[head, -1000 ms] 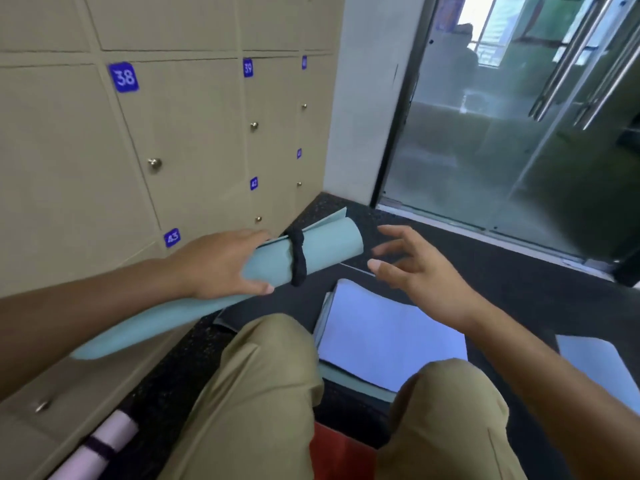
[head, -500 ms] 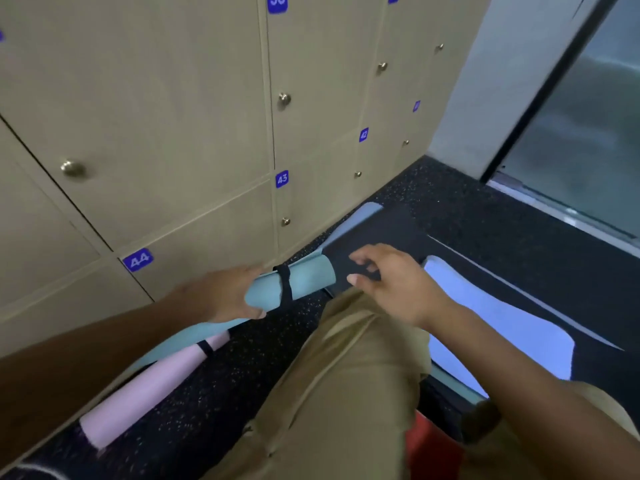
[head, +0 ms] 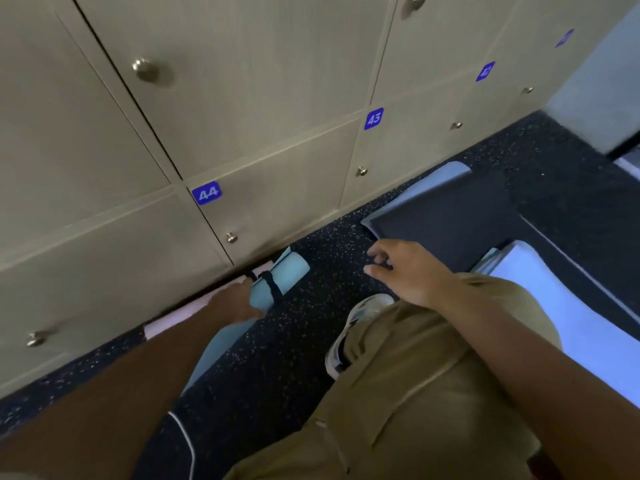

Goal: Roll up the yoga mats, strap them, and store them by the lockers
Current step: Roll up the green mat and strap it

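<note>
With the left hand [head: 239,301] wrapped around the strapped, rolled teal foam mat [head: 282,280], I'd tuck it snug beside the pink roll [head: 180,315] against the beige lockers [head: 277,188] before letting go.

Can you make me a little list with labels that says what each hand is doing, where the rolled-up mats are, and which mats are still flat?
left hand: holds the teal rolled mat, low at the lockers
strap: black strap around the teal roll
pink rolled mat: lies against the locker base, behind the teal roll
right hand: empty, fingers loose, above the floor
flat mats: dark mat, pale blue mat
</note>
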Action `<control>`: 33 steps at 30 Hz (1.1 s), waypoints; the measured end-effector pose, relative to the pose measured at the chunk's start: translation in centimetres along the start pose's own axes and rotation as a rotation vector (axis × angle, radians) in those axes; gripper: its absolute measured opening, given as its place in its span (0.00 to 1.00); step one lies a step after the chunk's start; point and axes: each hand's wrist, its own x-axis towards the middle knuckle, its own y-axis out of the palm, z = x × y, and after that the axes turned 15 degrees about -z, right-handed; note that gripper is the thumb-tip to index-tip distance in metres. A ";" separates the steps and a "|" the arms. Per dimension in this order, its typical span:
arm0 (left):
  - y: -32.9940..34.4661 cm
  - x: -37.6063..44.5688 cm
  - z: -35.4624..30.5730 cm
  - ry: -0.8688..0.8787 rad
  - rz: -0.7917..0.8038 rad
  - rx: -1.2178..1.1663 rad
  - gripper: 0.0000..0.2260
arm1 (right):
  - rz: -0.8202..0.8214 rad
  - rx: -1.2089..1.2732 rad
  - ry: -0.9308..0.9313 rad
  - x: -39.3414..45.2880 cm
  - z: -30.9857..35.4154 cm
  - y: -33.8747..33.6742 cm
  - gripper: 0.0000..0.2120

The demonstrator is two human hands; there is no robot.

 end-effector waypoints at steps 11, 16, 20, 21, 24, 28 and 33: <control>6.7 2.3 7.2 -0.171 0.043 0.059 0.38 | 0.163 -0.007 0.062 4.7 -0.4 5.0 0.16; 8.6 2.7 8.9 -0.198 -0.043 0.200 0.33 | 0.172 0.027 0.094 5.1 -1.3 5.8 0.13; 9.9 3.0 9.5 -0.242 -0.043 0.308 0.29 | 0.175 0.076 0.088 5.4 -1.3 6.3 0.09; 10.0 3.1 9.6 -0.256 -0.051 0.297 0.28 | 0.175 0.086 0.088 5.6 -1.3 6.3 0.09; 10.3 2.9 9.6 -0.274 -0.050 0.251 0.25 | 0.176 0.110 0.104 5.8 -1.7 6.3 0.10; 9.7 2.9 9.1 -0.268 -0.065 0.191 0.26 | 0.153 0.137 0.125 5.6 -2.5 6.4 0.11; 7.7 3.6 6.1 -0.199 -0.095 0.078 0.29 | 0.109 0.139 0.116 5.1 -3.8 6.2 0.13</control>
